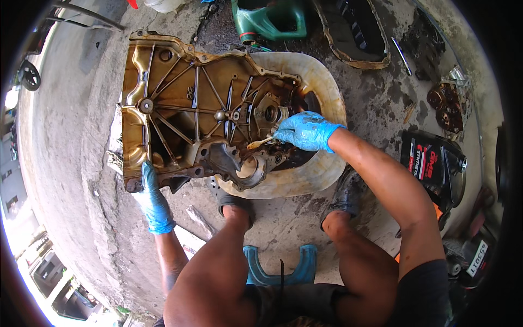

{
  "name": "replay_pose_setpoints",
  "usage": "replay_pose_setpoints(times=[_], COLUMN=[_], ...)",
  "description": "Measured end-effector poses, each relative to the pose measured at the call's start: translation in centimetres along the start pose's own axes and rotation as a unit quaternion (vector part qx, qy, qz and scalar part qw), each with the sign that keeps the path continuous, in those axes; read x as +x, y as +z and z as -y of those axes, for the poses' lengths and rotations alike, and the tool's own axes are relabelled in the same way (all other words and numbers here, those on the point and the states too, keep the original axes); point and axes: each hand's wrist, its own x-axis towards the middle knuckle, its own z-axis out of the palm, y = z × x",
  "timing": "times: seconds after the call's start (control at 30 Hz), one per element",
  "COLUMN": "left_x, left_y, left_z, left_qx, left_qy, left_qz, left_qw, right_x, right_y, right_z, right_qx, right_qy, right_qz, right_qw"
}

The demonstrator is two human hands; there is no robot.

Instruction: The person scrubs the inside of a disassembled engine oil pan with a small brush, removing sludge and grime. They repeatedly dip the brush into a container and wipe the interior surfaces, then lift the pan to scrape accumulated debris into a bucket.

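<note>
Both my hands wear blue disposable gloves. My left hand (153, 200) grips the lower left edge of an oily cast-metal engine timing cover (171, 94), whose ribbed inner side faces up. In my right hand (306, 131) is a small brush (260, 143), its bristle end over the cover's lower right part, close to a round bore. The cover's right portion lies across a stained, pale plastic basin (327, 81). Dark oil shows inside the basin, right of the cover. My right palm and most of the brush handle are hidden.
A green oil jug (278, 24) lies beyond the basin. Right of it are a gasket-edged pan (359, 63) and a metal rod tool (401, 56). A black oil container (435, 163) and oily parts (447, 106) stand far right. A blue plastic stool (282, 278) is beneath me.
</note>
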Motion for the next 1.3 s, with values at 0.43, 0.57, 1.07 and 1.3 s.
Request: replay_pose_setpoints(times=[0.43, 0.57, 1.07, 1.3], left_x=[0.2, 0.1, -0.2, -0.1], left_y=[-0.4, -0.1, 0.1, 0.1], left_z=[1.3, 0.3, -0.5, -1.1], left_qx=[0.005, -0.002, -0.017, 0.006], left_qy=[-0.004, -0.023, 0.010, 0.010], left_qz=[0.000, 0.002, 0.025, 0.018], left_qw=[1.000, 1.000, 1.000, 1.000], right_x=[-0.4, -0.2, -1.1, -1.8], right_y=[0.5, 0.8, 1.9, 1.8], right_z=[3.8, 2.9, 1.3, 0.3], right_qx=[0.002, 0.034, 0.069, 0.080], right_qy=[-0.004, 0.034, 0.083, 0.149], right_qz=[0.037, 0.077, -0.035, 0.011], right_qw=[0.999, 0.996, 0.994, 0.986])
